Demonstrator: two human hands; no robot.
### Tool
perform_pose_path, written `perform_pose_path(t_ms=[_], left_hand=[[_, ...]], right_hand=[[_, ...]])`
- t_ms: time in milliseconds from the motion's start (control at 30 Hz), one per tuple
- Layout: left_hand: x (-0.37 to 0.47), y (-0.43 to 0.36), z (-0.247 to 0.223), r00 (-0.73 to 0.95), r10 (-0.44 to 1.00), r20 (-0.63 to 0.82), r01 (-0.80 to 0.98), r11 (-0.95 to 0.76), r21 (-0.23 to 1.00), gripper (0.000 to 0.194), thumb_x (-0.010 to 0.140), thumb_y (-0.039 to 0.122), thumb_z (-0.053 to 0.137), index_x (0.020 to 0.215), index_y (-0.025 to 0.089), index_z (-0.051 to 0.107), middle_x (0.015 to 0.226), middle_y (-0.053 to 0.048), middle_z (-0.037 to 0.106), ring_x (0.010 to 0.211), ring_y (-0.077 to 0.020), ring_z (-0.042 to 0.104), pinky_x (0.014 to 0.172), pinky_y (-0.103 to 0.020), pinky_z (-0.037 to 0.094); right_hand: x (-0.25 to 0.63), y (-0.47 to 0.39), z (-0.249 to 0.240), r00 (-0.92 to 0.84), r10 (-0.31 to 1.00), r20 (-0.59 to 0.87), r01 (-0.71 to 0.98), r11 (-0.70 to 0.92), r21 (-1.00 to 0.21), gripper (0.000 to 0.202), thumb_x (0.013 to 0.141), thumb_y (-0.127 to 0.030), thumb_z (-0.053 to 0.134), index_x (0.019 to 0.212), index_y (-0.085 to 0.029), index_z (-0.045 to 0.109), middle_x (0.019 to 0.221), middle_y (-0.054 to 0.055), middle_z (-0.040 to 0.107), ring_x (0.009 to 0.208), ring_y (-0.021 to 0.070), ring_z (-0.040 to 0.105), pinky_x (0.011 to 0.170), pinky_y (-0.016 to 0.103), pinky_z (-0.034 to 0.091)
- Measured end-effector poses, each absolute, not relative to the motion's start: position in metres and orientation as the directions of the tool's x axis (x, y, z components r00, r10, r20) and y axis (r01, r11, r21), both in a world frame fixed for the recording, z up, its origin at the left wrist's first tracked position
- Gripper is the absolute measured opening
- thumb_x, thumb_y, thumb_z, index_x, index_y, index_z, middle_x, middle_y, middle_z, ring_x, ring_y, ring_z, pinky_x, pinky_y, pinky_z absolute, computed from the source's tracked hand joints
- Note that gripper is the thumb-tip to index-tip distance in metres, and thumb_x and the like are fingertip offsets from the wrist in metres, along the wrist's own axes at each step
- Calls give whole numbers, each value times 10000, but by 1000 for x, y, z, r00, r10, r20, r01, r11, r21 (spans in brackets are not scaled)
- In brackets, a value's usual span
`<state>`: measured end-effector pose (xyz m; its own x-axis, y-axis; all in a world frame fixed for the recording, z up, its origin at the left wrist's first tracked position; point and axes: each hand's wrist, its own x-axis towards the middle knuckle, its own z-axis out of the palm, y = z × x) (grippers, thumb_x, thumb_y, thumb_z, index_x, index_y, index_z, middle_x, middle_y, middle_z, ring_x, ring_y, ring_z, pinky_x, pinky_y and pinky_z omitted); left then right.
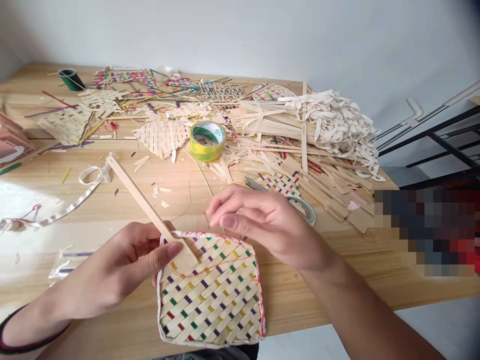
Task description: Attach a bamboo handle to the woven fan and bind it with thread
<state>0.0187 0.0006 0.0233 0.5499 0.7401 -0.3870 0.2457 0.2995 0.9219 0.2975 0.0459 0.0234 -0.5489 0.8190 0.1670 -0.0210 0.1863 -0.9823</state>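
Note:
A woven bamboo fan (213,295) with purple, green, yellow and red flecks stands tilted at the table's front edge. White binding stitched with red thread runs around its rim. My left hand (127,265) is closed on the fan's upper left corner, thumb pressing the flat wooden handle (140,200) against the woven face. A loose red thread (221,266) curves across the weave. Just above the fan's top edge, my right hand (262,225) is closed with fingers bent toward the thumb. Fine thread shows near its fingertips, but what they pinch is hidden.
Yellow tape roll (207,142) stands mid-table among bamboo scraps. Behind lie woven pieces (163,137) and a green spool (71,80). White ribbon bundle (337,125) and wooden handles (330,200) lie right; another tape roll (305,210) and scissors (255,184) sit beyond my right hand.

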Motion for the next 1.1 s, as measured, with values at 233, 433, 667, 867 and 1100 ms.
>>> perform_pose_path(t_ms=[233,433,667,867,1100], left_hand=[[18,3,25,573,742,-348,242,253,937,368,1136,514,616,1268,272,861,1098,-30,886,960,-189,825,843,-205,663],[19,3,24,581,745,-329,247,224,943,375,1151,496,591,1217,239,856,1069,-22,876,941,-175,808,845,-201,646],[24,4,28,595,735,-324,221,238,946,341,1154,462,584,1200,226,827,1021,-15,855,918,-173,785,844,-211,637],[29,10,32,550,779,-301,234,202,951,282,1100,408,661,952,223,815,850,4,815,781,-165,760,709,-189,601],[24,8,25,563,761,-322,223,236,946,318,1135,445,613,1120,235,851,942,-12,852,882,-203,806,783,-224,638]], right_hand=[[302,46,28,-385,859,339,-161,299,-941,103,1037,-271,822,975,-204,869,837,-3,820,617,67,680,552,158,542],[296,38,27,-473,746,470,83,568,-819,51,1048,-178,799,1064,-200,841,940,1,851,793,84,758,714,186,595],[289,30,18,-512,704,493,219,661,-717,60,1046,-168,798,1084,-194,760,911,-16,838,767,92,782,728,172,625],[291,30,19,-517,664,541,204,709,-675,180,1082,-49,675,1104,-198,774,1000,23,858,893,114,817,820,194,651],[291,27,18,-477,692,541,184,681,-708,213,1085,-61,679,1184,-213,791,1041,33,879,892,128,838,821,230,684]])
